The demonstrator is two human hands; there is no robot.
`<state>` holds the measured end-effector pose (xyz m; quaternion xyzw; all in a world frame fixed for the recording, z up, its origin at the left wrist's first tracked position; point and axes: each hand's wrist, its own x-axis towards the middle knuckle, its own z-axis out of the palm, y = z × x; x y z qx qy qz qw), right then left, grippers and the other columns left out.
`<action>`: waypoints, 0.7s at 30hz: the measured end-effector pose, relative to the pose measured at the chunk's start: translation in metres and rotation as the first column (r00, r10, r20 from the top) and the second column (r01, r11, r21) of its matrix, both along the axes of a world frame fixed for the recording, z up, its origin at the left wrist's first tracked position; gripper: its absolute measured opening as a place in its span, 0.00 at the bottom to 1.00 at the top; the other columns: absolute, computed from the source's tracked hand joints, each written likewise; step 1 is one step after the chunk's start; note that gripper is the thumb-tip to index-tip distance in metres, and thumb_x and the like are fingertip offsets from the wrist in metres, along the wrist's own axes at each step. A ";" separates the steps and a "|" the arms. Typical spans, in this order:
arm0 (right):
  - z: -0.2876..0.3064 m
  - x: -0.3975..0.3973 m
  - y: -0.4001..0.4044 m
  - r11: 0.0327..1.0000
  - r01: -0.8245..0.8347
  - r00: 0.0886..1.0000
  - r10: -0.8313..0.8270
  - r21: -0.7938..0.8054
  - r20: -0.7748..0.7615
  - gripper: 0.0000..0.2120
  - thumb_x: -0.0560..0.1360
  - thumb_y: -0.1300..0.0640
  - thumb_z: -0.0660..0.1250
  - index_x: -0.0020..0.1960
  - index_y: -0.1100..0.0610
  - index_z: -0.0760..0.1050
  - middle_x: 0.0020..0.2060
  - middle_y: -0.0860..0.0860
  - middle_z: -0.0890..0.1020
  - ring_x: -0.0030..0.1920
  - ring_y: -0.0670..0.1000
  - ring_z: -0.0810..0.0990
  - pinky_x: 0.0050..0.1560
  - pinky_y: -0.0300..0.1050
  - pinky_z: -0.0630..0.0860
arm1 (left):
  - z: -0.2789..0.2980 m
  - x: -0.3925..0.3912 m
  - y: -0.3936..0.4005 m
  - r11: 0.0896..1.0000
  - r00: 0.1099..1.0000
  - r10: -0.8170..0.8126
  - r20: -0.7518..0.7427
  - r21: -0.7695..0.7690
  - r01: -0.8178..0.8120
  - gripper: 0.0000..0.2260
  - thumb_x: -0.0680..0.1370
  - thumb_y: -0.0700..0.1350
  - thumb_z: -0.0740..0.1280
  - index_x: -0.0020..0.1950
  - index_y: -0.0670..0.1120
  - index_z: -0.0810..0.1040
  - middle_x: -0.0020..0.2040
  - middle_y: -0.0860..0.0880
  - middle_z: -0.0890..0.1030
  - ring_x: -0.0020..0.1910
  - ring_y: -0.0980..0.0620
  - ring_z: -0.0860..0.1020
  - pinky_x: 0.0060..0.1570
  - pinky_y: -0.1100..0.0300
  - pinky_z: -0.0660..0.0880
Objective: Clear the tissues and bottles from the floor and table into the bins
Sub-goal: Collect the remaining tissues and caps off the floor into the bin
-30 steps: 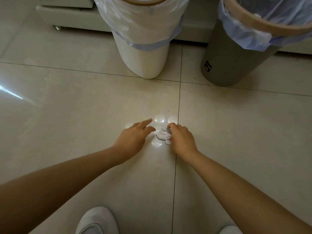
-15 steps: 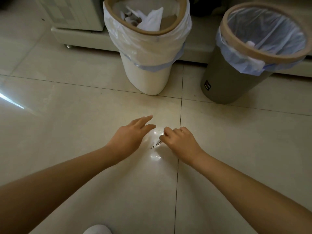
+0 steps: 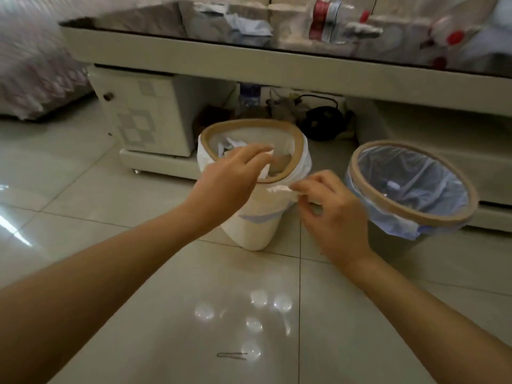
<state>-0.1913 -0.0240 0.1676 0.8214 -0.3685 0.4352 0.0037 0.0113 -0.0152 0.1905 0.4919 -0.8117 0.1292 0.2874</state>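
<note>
White bin (image 3: 250,217), tan rim, clear liner: landmark, on tiled floor (image 3: 110,217); crumpled tissues (image 3: 230,145) inside.

Left hand (image 3: 230,173): over the white bin's near rim, fingers loosely spread and drooping, a pale scrap of tissue (image 3: 266,164) at the fingertips; blurred, so whether it is gripped or falling free cannot be told.

Right hand (image 3: 335,217): just right of the white bin, level with its rim, thumb and forefinger pinched nearly closed on a thin white strip (image 3: 279,189); whether that strip is tissue or the bin's liner cannot be told.

Grey bin (image 3: 410,187), bluish liner: right of the white bin, apart from it; a small pale item lies at its bottom.

Table (image 3: 277,62), glass-topped: behind the white bin; bottles (image 3: 324,18) with red caps and more tissues (image 3: 243,26) on top, blurred.

Hairpin (image 3: 231,355), thin metal: on the floor well in front of the white bin, between the forearms.
</note>
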 end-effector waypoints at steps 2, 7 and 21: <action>0.027 0.016 -0.028 0.998 0.054 0.994 -0.058 0.038 0.091 0.09 0.75 0.60 0.67 0.53 0.56 0.80 0.46 0.52 0.79 0.42 0.52 0.77 0.39 0.50 0.76 | 0.021 -0.007 -0.033 0.998 0.994 0.046 -0.096 -0.028 -0.049 0.18 0.77 0.38 0.66 0.67 0.45 0.72 0.67 0.45 0.74 0.63 0.47 0.75 0.55 0.53 0.77; 0.033 0.063 -0.085 0.900 0.298 0.939 -0.217 0.317 -0.265 0.17 0.79 0.51 0.59 0.67 0.47 0.71 0.65 0.53 0.74 0.68 0.58 0.66 0.63 0.57 0.68 | 0.015 0.003 -0.092 0.911 0.959 0.276 0.063 0.300 -0.282 0.39 0.77 0.44 0.68 0.79 0.49 0.46 0.77 0.44 0.59 0.76 0.49 0.55 0.73 0.50 0.53; -0.001 0.054 -0.091 0.961 0.250 0.851 -0.161 0.115 -0.501 0.28 0.79 0.43 0.57 0.76 0.49 0.54 0.77 0.52 0.55 0.77 0.54 0.47 0.73 0.65 0.45 | -0.019 0.015 -0.068 0.954 0.975 0.219 -0.024 0.214 -0.209 0.25 0.81 0.50 0.59 0.77 0.52 0.56 0.76 0.52 0.61 0.76 0.53 0.55 0.74 0.51 0.49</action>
